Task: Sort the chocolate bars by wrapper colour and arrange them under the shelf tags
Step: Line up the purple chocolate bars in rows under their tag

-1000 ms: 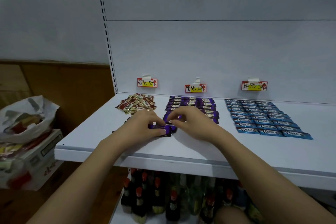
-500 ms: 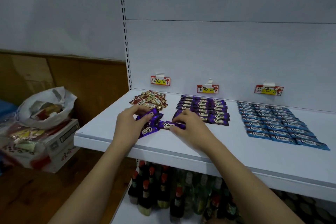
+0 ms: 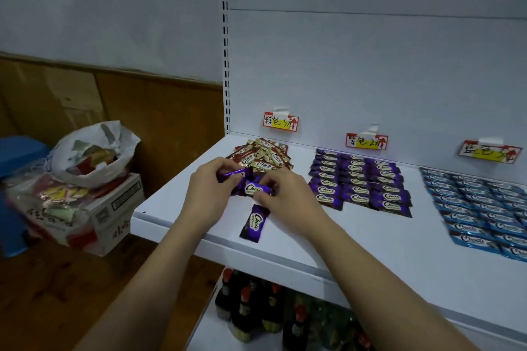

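On the white shelf (image 3: 370,251), my left hand (image 3: 209,194) and my right hand (image 3: 288,199) together hold a small bunch of purple chocolate bars (image 3: 252,186) just above the shelf's front left. One loose purple bar (image 3: 254,223) lies below them on the shelf. A heap of brown-and-gold bars (image 3: 262,158) sits under the left tag (image 3: 281,122). Neat rows of purple bars (image 3: 360,182) lie under the middle tag (image 3: 366,141). Rows of blue bars (image 3: 482,208) lie under the right tag (image 3: 489,152).
Left of the shelf, a white plastic bag (image 3: 94,151) of snacks rests on a cardboard box (image 3: 114,208) on the wooden floor. Bottles (image 3: 256,310) stand on the lower shelf. The shelf's front edge runs under my forearms.
The view has swung left and closer. My hands have lifted the purple bars off the shelf and drawn together, and one purple bar now lies loose below them.
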